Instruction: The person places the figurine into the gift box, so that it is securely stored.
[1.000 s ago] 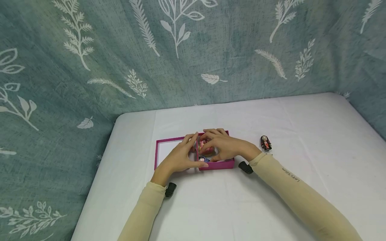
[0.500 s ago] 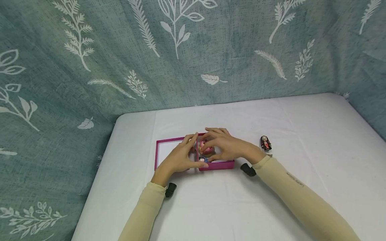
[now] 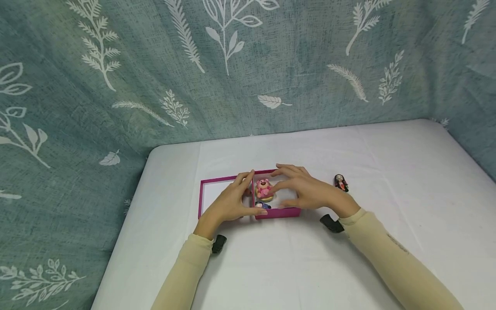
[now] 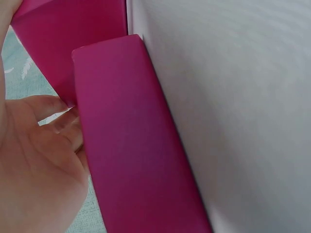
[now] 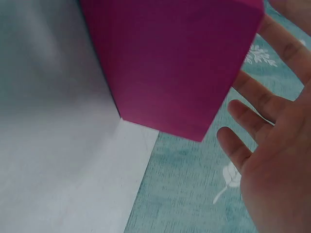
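A magenta box with a white inside lies open on the table. My left hand spans its left side, thumb at the front wall and fingers reaching to the back, holding it. Inside, at the left, sits a pink bear figurine, and a small blue figurine lies in front of it, partly hidden by the thumb. My right hand hovers over the box's right half, fingers spread and loosely bent. In the right wrist view, its fingers lie beyond the magenta wall with nothing in them.
A magenta-rimmed tray or lid with a white inside adjoins the box on the left, partly under my left hand. A small dark-haired doll lies to the right, just behind my right wrist. A patterned teal curtain hangs behind the white table.
My right hand has drawn back to the right, away from the pink bear figurine, which now shows fully. The left hand has stayed in place.
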The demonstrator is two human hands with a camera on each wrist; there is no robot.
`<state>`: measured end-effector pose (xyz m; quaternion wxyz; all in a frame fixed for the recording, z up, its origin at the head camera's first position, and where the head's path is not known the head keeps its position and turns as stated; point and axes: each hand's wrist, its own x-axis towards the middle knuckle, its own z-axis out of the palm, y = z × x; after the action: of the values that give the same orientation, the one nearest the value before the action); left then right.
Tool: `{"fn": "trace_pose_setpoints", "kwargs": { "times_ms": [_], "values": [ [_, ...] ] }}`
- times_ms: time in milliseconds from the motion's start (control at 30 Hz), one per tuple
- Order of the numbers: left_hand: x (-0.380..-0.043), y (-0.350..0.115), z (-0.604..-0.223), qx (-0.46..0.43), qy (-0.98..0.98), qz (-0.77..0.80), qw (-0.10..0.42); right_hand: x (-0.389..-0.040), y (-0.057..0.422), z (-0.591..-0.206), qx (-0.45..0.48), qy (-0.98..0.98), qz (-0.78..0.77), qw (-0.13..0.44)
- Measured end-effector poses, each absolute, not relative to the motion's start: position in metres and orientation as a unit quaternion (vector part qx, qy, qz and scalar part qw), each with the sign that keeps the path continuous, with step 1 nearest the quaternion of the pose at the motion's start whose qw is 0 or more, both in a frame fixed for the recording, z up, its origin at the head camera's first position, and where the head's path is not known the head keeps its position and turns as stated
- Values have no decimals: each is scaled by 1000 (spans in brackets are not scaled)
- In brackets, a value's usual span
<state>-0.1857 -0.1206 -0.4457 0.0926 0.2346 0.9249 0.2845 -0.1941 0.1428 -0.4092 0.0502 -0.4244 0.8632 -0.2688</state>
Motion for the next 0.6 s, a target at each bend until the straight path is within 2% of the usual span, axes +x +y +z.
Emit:
{"fn": "trace_pose_setpoints", "kwargs": {
  "times_ms": [600],
  "values": [
    [-185, -121, -446, 231, 925, 285, 95, -182, 197, -415, -367, 885, -287, 12]
  ]
}}
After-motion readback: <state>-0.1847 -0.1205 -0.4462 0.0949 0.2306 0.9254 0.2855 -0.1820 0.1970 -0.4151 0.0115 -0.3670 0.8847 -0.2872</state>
